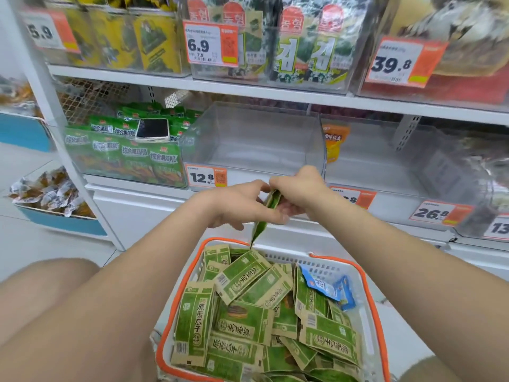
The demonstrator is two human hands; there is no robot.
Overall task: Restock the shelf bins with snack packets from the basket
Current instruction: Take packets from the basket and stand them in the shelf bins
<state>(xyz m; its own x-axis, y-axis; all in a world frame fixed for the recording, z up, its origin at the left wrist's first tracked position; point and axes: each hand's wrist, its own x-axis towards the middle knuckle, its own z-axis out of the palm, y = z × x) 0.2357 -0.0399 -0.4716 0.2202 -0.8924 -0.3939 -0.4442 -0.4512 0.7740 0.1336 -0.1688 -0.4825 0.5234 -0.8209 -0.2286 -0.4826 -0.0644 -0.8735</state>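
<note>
Just above the far rim of an orange-edged basket (369,285), reaching forward with both bare forearms, wrists nearly meeting. Gripping one green snack packet (259,230) edge-on with the left hand (239,205), thumb stretched along its side and fingers curled in toward it. Clasping the same packet's upper end with the right hand (297,191), fingers bent under and knuckles turned to the shelf. Hanging down from between the fingers, lower corner close over the heap; contact with the heap too fine to tell. Directly beyond the fingertips, a clear shelf bin (256,139), its front wall facing the hands, and a 12.8 price tag (205,176) just past the left knuckles. Farther out past the left fingers, a bin of green packs (124,158) with a phone (153,129) lying on top. Beyond the right fingers, an orange pouch (334,142) behind clear plastic. Below both hands, green packets (242,321) piled loose in the basket, with blue packets (321,285) tucked in under the right wrist.
</note>
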